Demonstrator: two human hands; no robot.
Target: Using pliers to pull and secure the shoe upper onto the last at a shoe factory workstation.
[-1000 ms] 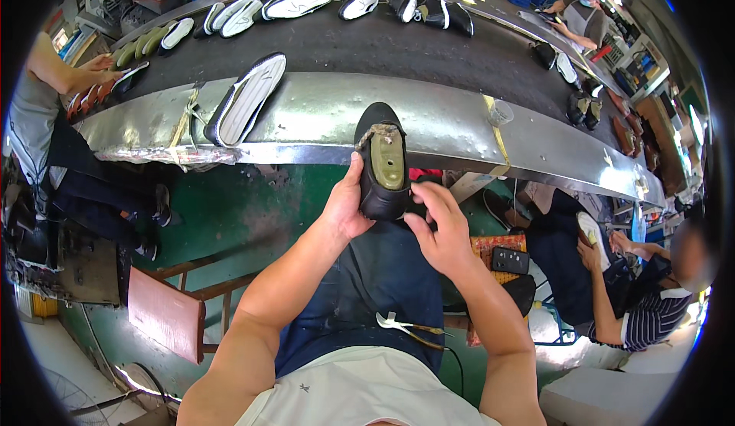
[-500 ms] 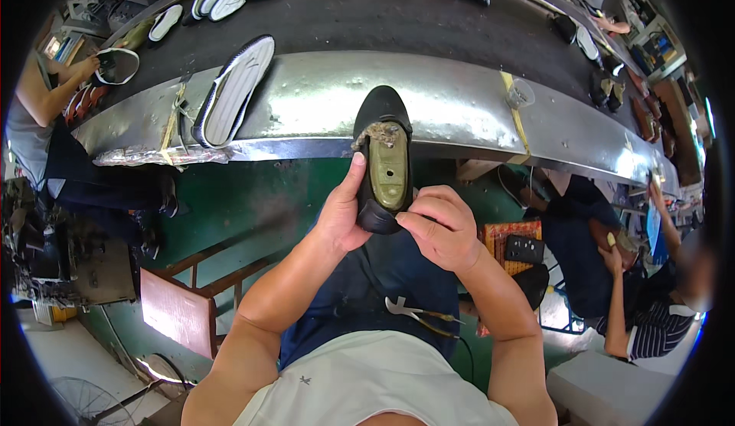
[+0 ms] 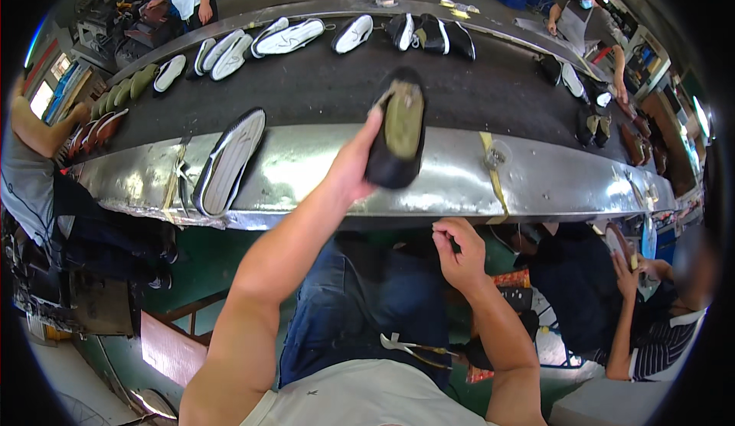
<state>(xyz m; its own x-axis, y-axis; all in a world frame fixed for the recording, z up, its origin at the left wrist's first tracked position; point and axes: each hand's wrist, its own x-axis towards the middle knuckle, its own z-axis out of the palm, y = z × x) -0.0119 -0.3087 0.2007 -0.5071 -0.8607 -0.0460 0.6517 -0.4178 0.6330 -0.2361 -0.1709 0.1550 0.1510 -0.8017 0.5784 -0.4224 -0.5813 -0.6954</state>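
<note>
My left hand grips a black shoe by its side and holds it out over the bench's metal edge. The shoe's underside faces up, slightly blurred, with an olive-green sole face and a rough brownish patch near the toe. Apart from it, my right hand hangs in front of the bench edge, its thumb and finger curled into a pinch; anything between the tips is too small to make out. A pair of pincers with a pale metal head lies across my lap.
A white-lined shoe part rests on the metal bench edge at the left. Beyond stretches a dark belt bearing several white-soled shoes. A clear cup stands on the right. Co-workers sit at both sides; a wooden chair stands at lower left.
My left hand has carried the shoe forward and up, from above my lap to over the bench. My right hand has come off the shoe's heel end. The view has tilted toward the belt.
</note>
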